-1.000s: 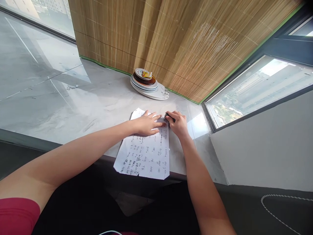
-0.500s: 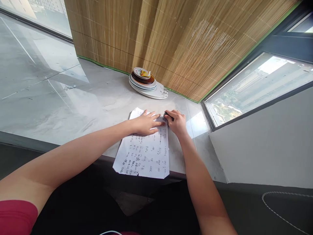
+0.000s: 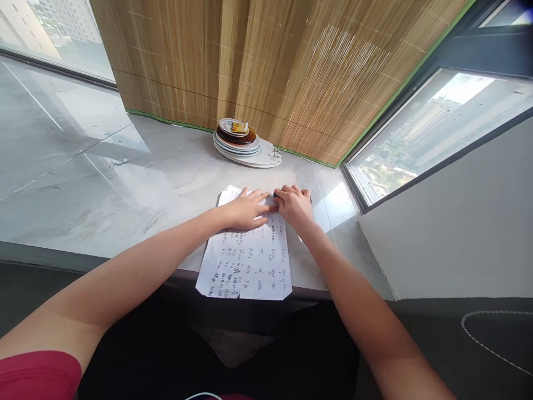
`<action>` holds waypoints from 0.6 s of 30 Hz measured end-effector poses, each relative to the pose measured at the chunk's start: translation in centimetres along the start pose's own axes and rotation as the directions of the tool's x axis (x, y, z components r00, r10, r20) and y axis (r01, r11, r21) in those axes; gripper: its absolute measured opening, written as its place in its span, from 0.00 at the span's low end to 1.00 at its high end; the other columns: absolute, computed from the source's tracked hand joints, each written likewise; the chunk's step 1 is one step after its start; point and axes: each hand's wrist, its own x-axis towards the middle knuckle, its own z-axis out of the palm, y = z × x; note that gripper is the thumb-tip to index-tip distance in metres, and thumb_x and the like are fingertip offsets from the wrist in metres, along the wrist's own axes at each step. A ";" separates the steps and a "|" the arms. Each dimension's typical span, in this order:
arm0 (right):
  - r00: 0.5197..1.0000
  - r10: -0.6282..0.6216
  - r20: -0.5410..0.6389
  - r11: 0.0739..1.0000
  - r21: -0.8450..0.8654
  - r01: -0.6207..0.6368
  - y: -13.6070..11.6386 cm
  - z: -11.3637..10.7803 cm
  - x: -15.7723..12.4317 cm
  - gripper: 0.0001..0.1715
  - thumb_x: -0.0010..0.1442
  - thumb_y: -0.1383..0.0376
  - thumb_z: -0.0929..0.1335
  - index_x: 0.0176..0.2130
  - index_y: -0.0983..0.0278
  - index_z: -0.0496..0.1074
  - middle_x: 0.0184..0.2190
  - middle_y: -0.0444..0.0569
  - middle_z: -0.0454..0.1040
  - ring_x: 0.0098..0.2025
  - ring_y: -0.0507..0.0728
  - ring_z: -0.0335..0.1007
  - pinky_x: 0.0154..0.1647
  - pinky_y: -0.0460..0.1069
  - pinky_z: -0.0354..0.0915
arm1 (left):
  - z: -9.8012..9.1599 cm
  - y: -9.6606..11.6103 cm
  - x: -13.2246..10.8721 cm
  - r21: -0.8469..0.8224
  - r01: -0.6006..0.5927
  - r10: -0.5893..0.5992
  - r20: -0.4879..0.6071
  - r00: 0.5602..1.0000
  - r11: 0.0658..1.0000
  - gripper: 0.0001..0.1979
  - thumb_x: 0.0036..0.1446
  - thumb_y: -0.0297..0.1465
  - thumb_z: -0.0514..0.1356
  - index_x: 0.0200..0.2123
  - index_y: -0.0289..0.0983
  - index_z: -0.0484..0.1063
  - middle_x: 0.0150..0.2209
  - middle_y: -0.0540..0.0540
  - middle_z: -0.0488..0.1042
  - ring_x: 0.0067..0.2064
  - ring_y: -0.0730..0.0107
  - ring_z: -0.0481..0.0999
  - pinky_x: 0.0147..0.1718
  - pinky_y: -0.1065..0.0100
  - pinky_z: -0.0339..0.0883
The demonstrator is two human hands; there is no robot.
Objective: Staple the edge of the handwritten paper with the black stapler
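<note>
A white sheet of paper (image 3: 266, 278) covered in handwriting lies on the grey marble-like ledge, its near end reaching past the front edge. My left hand (image 3: 249, 211) rests flat on the upper part of the sheet with its fingers spread, holding nothing. Right beside its fingertips, my right hand (image 3: 295, 204) is closed around a small black object (image 3: 276, 195) at the sheet's upper right corner. Most of that object is hidden by my fingers, so I cannot make out what it is.
Behind the paper stands a stack of plates (image 3: 250, 155) with a small yellow packet (image 3: 240, 128) on top. A bamboo blind (image 3: 258, 66) hangs along the back. At the right are a window and a white wall (image 3: 453, 222).
My right hand has turned further over the black object, hiding more of it. My left hand stays spread on the paper. The whole view has shifted slightly.
</note>
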 end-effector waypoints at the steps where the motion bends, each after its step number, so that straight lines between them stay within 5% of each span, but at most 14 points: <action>1: 1.000 -0.006 -0.005 1.000 -0.004 0.006 0.1 0.0 -0.1 0.17 0.77 0.67 0.62 0.41 0.59 0.79 0.44 0.53 0.80 0.50 0.64 0.68 0.51 0.58 0.53 | 0.0 0.0 -0.1 0.002 0.007 -0.007 -0.002 1.000 1.000 0.29 0.75 0.44 0.57 0.76 0.50 0.69 0.83 0.41 0.51 0.82 0.36 0.49 0.77 0.27 0.36; 4: 0.999 -0.030 -0.041 0.997 0.076 0.033 1.6 -0.1 -0.5 0.15 0.75 0.65 0.66 0.55 0.56 0.79 0.50 0.53 0.81 0.53 0.66 0.71 0.53 0.58 0.58 | -0.1 -0.2 -0.3 0.006 0.012 -0.012 -0.001 1.000 1.000 0.29 0.76 0.44 0.57 0.76 0.51 0.69 0.83 0.41 0.52 0.82 0.38 0.50 0.78 0.29 0.37; 7: 0.997 0.023 -0.070 0.978 0.207 -0.008 4.0 -0.1 -0.8 0.26 0.69 0.69 0.70 0.64 0.54 0.75 0.54 0.51 0.82 0.56 0.66 0.74 0.55 0.57 0.65 | -0.2 -0.4 -0.5 0.010 0.004 -0.005 0.002 1.000 1.000 0.29 0.77 0.45 0.55 0.77 0.54 0.67 0.83 0.42 0.52 0.83 0.40 0.49 0.78 0.30 0.37; 11: 0.978 0.186 -0.095 0.949 0.274 -0.154 5.9 0.1 -0.6 0.25 0.63 0.71 0.72 0.58 0.56 0.78 0.53 0.53 0.83 0.56 0.68 0.76 0.55 0.59 0.69 | -0.3 -0.3 -0.6 0.010 0.020 -0.020 0.002 1.000 1.000 0.30 0.77 0.46 0.55 0.78 0.55 0.65 0.83 0.45 0.52 0.83 0.41 0.49 0.79 0.31 0.37; 18: 0.959 0.260 -0.115 0.926 0.310 -0.215 5.5 0.3 -0.3 0.21 0.61 0.71 0.73 0.53 0.57 0.79 0.49 0.52 0.84 0.53 0.67 0.77 0.54 0.58 0.70 | -0.6 -0.1 -0.4 0.038 0.058 -0.059 0.031 0.998 0.998 0.37 0.76 0.47 0.54 0.81 0.37 0.58 0.83 0.35 0.50 0.84 0.45 0.46 0.80 0.37 0.37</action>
